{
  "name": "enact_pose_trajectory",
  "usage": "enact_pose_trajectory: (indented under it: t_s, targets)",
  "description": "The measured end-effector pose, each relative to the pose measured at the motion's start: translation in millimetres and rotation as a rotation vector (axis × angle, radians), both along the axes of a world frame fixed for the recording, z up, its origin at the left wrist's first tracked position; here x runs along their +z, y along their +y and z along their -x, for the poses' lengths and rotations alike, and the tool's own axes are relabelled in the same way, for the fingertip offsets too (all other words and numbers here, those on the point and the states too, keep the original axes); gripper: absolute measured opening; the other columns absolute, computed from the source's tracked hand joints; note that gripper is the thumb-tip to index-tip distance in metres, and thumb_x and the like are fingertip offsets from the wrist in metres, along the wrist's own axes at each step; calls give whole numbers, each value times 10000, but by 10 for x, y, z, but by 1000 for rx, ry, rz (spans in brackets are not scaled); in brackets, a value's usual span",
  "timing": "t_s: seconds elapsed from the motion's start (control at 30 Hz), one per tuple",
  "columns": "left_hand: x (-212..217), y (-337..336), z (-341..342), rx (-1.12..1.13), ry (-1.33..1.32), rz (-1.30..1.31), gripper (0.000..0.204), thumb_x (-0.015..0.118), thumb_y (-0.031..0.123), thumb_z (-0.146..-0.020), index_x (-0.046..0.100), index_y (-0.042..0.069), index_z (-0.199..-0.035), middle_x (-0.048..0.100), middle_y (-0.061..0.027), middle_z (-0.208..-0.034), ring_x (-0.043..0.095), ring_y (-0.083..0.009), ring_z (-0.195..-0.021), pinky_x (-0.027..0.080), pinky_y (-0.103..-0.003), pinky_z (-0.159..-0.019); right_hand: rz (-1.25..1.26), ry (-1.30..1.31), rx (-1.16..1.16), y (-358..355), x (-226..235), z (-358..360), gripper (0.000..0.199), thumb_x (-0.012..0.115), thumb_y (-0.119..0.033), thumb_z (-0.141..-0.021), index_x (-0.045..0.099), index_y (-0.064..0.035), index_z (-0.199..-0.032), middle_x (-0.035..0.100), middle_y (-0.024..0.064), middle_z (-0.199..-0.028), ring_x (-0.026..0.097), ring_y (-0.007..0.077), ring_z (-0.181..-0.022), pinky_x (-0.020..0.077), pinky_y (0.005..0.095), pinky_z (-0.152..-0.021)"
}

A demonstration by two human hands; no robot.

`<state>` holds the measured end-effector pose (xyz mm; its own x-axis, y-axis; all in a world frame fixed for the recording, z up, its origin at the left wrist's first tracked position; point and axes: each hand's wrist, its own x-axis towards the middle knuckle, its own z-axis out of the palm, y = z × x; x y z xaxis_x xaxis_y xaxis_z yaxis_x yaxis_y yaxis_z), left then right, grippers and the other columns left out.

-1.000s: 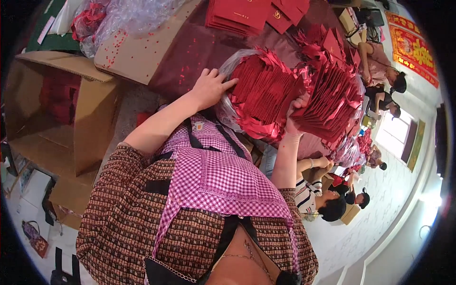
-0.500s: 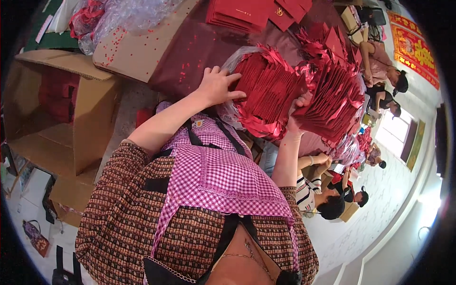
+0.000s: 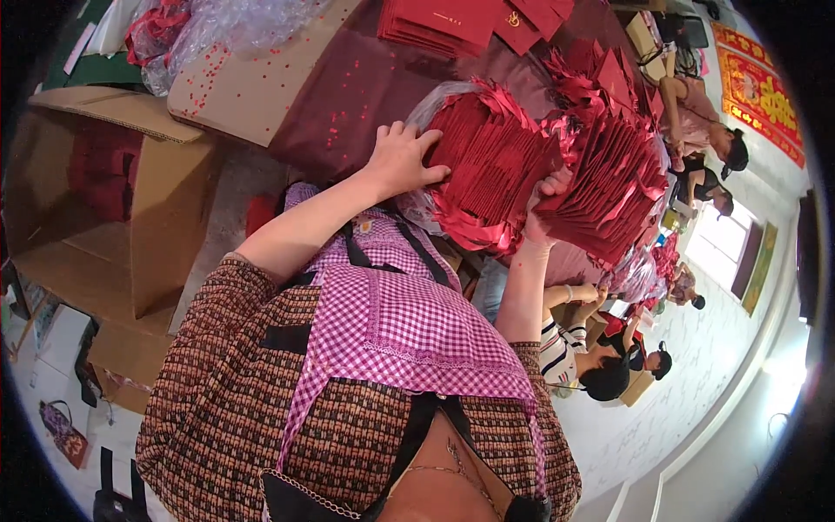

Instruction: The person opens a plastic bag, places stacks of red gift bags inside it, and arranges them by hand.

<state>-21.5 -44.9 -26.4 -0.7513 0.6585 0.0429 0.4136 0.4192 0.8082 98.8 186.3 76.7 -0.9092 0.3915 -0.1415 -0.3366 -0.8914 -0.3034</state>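
A thick row of flat red paper packets (image 3: 491,165) stands on edge in a clear plastic bag (image 3: 428,109), with shiny red ribbons along both sides. My left hand (image 3: 398,161) grips its left end, thumb and fingers apart around the edge. My right hand (image 3: 546,196) presses at the other end, fingers curled, some of them hidden among the packets. Against that hand, on the right, leans a second bundle of red packets (image 3: 604,183) with ribbons.
Flat red packets with gold print (image 3: 439,24) lie at the far table edge. Red confetti dots a beige board (image 3: 235,91) beside crumpled clear plastic (image 3: 248,30). An open cardboard box (image 3: 174,217) stands at left. Several people (image 3: 570,352) sit along the table at right.
Both hands keep their hold on the row of packets, with hardly any movement. The view has shifted very slightly.
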Motion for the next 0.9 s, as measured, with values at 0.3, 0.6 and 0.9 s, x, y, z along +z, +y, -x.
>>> enact_pose_trajectory:
  t_s: [0.3,0.6,0.9]
  targets:
    - [24,1,-19,57,25,-33,731,729,457,-666,491,119,-1268,552,-165,-1050,493,-326,-1005,372,-443,-867,58,6,-14,-123,106,72,301,481,-188,-884,484,25,-1096,470,97,-951,431,208,-817,369,325,-755]
    - [111,-24,-6,37,14,-115,706,739,376,-677,482,172,-1301,534,-148,-1009,490,-315,-971,373,-433,-838,24,3,9,-21,15,28,196,370,-202,-953,435,-47,-1053,456,17,-883,465,155,-785,377,309,-733]
    - [86,-12,2,-35,65,-188,621,709,294,-717,507,226,-1300,524,-128,-978,490,-296,-955,363,-427,-831,38,-11,-6,-36,34,32,235,402,-208,-936,448,-35,-1089,445,28,-879,458,166,-790,376,305,-731]
